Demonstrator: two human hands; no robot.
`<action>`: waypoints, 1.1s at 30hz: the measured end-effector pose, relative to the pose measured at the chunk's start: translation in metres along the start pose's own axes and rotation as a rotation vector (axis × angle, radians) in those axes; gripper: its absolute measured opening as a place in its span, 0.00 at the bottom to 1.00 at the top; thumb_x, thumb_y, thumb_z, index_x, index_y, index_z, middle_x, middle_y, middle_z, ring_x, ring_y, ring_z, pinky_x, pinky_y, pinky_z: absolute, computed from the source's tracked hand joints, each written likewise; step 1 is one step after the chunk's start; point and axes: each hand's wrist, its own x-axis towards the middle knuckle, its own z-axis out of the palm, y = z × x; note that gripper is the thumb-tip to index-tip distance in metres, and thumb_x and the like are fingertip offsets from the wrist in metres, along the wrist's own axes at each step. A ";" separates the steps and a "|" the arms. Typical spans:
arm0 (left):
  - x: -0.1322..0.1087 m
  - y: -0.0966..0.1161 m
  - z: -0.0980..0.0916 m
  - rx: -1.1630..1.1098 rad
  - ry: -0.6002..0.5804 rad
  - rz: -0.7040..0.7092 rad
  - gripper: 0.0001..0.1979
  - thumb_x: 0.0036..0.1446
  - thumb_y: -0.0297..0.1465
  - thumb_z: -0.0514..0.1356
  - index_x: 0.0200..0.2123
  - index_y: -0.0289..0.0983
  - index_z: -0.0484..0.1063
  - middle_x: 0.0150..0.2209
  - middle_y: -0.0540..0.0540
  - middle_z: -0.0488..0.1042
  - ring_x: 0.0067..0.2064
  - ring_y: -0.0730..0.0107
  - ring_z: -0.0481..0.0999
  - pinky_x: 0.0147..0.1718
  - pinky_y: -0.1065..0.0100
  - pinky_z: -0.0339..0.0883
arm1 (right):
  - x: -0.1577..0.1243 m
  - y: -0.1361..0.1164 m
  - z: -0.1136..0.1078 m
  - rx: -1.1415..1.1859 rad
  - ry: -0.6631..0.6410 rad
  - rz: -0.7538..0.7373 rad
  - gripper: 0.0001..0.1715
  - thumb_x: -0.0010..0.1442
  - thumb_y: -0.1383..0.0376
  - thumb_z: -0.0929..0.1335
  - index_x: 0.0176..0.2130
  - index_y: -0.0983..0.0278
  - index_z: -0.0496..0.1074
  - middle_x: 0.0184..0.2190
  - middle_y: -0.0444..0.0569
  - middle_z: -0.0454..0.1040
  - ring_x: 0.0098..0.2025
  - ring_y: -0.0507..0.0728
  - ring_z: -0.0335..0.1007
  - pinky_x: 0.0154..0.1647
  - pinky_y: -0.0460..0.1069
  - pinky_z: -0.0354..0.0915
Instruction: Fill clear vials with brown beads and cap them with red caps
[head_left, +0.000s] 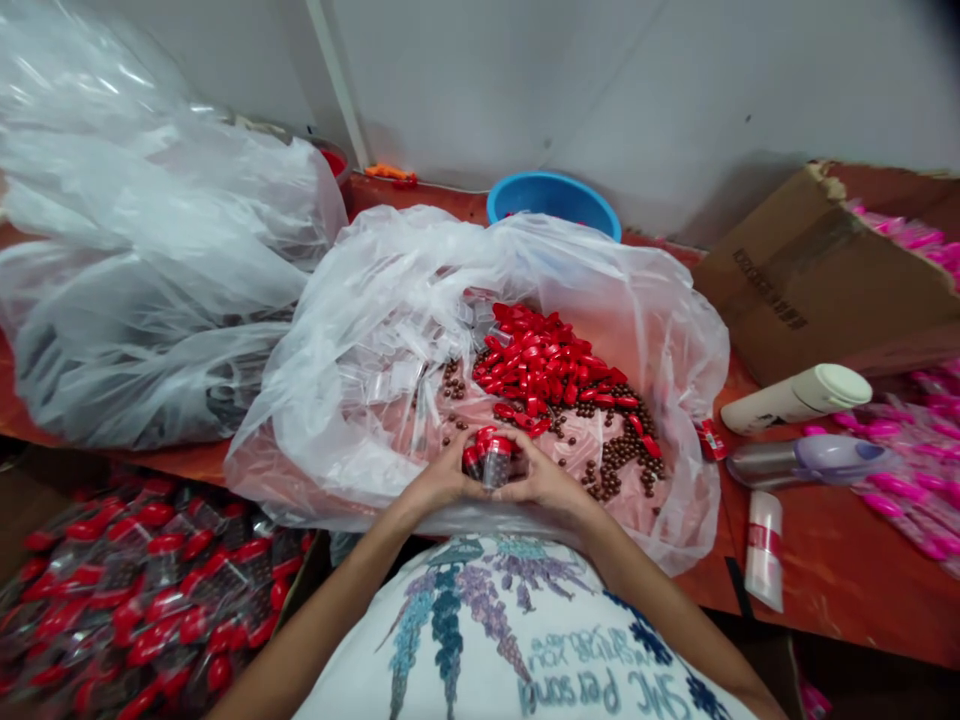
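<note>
Both hands meet at the front edge of a large open plastic bag (pixel 300 400). Between them are small clear containers (pixel 495 465) with red caps and dark contents. My left hand (pixel 448 474) is curled round their left side, and my right hand (pixel 541 476) closes on them from the right. Beyond the hands, inside the bag, lie a heap of red caps (pixel 536 355), clear empty containers (pixel 401 365) to the left, and loose brown beads (pixel 626 455) to the right.
Filled red-capped containers (pixel 150 590) fill a box at lower left. A bulky plastic bag (pixel 150 300) stands left, a blue basin (pixel 553 195) behind. At right are a cardboard box (pixel 810 270), a cream bottle (pixel 795 397), a purple-lidded bottle (pixel 802 460) and a clear roll (pixel 763 550).
</note>
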 end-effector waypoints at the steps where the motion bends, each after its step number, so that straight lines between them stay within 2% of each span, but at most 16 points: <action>1: 0.000 0.003 0.001 -0.011 0.019 -0.010 0.45 0.28 0.24 0.71 0.54 0.39 0.60 0.51 0.43 0.68 0.52 0.56 0.68 0.52 0.59 0.61 | 0.001 0.000 0.000 0.020 0.009 0.000 0.49 0.36 0.66 0.78 0.55 0.55 0.59 0.52 0.48 0.67 0.41 0.55 0.71 0.39 0.49 0.68; 4: -0.003 0.017 0.002 -0.078 0.018 -0.064 0.42 0.29 0.22 0.69 0.52 0.40 0.60 0.53 0.43 0.67 0.53 0.56 0.68 0.51 0.60 0.61 | 0.002 0.000 -0.001 0.086 0.010 -0.035 0.51 0.35 0.67 0.79 0.56 0.55 0.60 0.52 0.47 0.67 0.43 0.57 0.71 0.42 0.50 0.68; 8: -0.010 0.033 0.006 -0.256 -0.025 -0.182 0.35 0.41 0.27 0.64 0.55 0.44 0.58 0.58 0.44 0.63 0.53 0.56 0.69 0.46 0.61 0.65 | 0.000 -0.002 -0.001 0.029 -0.026 -0.005 0.54 0.38 0.66 0.78 0.60 0.53 0.55 0.45 0.47 0.71 0.38 0.58 0.72 0.37 0.52 0.69; 10: -0.010 0.035 0.011 -0.281 0.034 -0.164 0.35 0.44 0.30 0.65 0.56 0.44 0.58 0.58 0.42 0.63 0.53 0.56 0.69 0.46 0.61 0.65 | -0.002 -0.004 0.000 -0.097 0.008 -0.086 0.52 0.40 0.67 0.77 0.60 0.52 0.56 0.51 0.49 0.68 0.47 0.60 0.69 0.46 0.55 0.67; 12: -0.006 0.033 0.018 -0.270 0.116 -0.109 0.38 0.40 0.31 0.69 0.56 0.41 0.59 0.55 0.41 0.68 0.52 0.56 0.70 0.48 0.62 0.64 | -0.004 -0.007 0.002 -0.260 0.071 -0.213 0.51 0.40 0.68 0.77 0.60 0.53 0.59 0.59 0.49 0.59 0.59 0.62 0.58 0.57 0.56 0.58; 14: -0.001 0.030 0.024 -0.290 0.184 -0.086 0.39 0.36 0.29 0.70 0.54 0.39 0.62 0.50 0.41 0.72 0.49 0.57 0.73 0.47 0.63 0.65 | -0.006 -0.009 0.006 -0.349 0.124 -0.281 0.52 0.38 0.68 0.77 0.60 0.52 0.60 0.62 0.48 0.54 0.63 0.62 0.50 0.61 0.56 0.52; 16: 0.004 0.031 0.026 -0.346 0.217 -0.093 0.37 0.36 0.28 0.70 0.52 0.38 0.63 0.46 0.43 0.75 0.43 0.60 0.76 0.43 0.64 0.68 | -0.009 -0.012 0.009 -0.287 0.148 -0.264 0.56 0.38 0.67 0.78 0.62 0.51 0.56 0.62 0.48 0.53 0.60 0.62 0.56 0.59 0.55 0.57; 18: 0.008 0.037 0.025 -0.396 0.215 -0.092 0.35 0.37 0.27 0.68 0.52 0.38 0.64 0.42 0.45 0.76 0.38 0.63 0.77 0.38 0.66 0.69 | -0.012 -0.013 0.011 -0.154 0.156 -0.225 0.59 0.41 0.64 0.77 0.64 0.48 0.49 0.63 0.49 0.52 0.50 0.59 0.67 0.48 0.54 0.66; 21: 0.016 0.056 0.016 -0.425 0.187 -0.120 0.35 0.38 0.27 0.66 0.53 0.41 0.63 0.38 0.48 0.77 0.34 0.66 0.77 0.33 0.67 0.69 | -0.017 -0.013 0.009 -0.027 0.227 -0.241 0.57 0.47 0.61 0.75 0.65 0.45 0.43 0.64 0.50 0.50 0.38 0.54 0.71 0.37 0.51 0.69; 23: 0.028 0.077 0.005 -0.409 0.190 -0.142 0.35 0.39 0.28 0.66 0.53 0.43 0.63 0.37 0.50 0.76 0.31 0.69 0.76 0.29 0.69 0.69 | -0.018 -0.009 0.003 0.002 0.334 -0.277 0.50 0.51 0.59 0.73 0.64 0.47 0.46 0.63 0.50 0.54 0.36 0.53 0.71 0.36 0.50 0.68; 25: 0.047 0.107 -0.006 -0.345 0.189 -0.131 0.33 0.39 0.29 0.66 0.52 0.44 0.64 0.35 0.51 0.76 0.28 0.70 0.76 0.25 0.70 0.69 | -0.018 -0.004 -0.005 0.027 0.429 -0.279 0.44 0.53 0.57 0.71 0.63 0.49 0.50 0.60 0.50 0.59 0.33 0.52 0.70 0.36 0.51 0.68; 28: 0.092 0.170 -0.019 -0.174 0.148 -0.006 0.30 0.40 0.33 0.67 0.50 0.42 0.64 0.33 0.50 0.76 0.28 0.68 0.76 0.23 0.69 0.69 | -0.019 0.005 -0.017 0.036 0.508 -0.268 0.42 0.52 0.55 0.71 0.62 0.53 0.54 0.56 0.52 0.64 0.30 0.52 0.69 0.35 0.52 0.69; 31: 0.150 0.245 -0.026 -0.058 0.146 0.214 0.28 0.42 0.34 0.68 0.48 0.38 0.65 0.38 0.43 0.75 0.34 0.64 0.76 0.29 0.63 0.71 | -0.022 0.011 -0.022 0.044 0.528 -0.266 0.41 0.53 0.55 0.71 0.62 0.55 0.56 0.54 0.53 0.66 0.38 0.57 0.72 0.40 0.54 0.69; 33: 0.190 0.288 -0.027 -0.016 0.182 0.316 0.31 0.43 0.35 0.68 0.51 0.37 0.63 0.46 0.37 0.72 0.39 0.59 0.75 0.34 0.56 0.71 | -0.025 0.013 -0.022 0.055 0.528 -0.263 0.41 0.53 0.54 0.70 0.62 0.56 0.56 0.52 0.53 0.68 0.46 0.61 0.71 0.44 0.56 0.68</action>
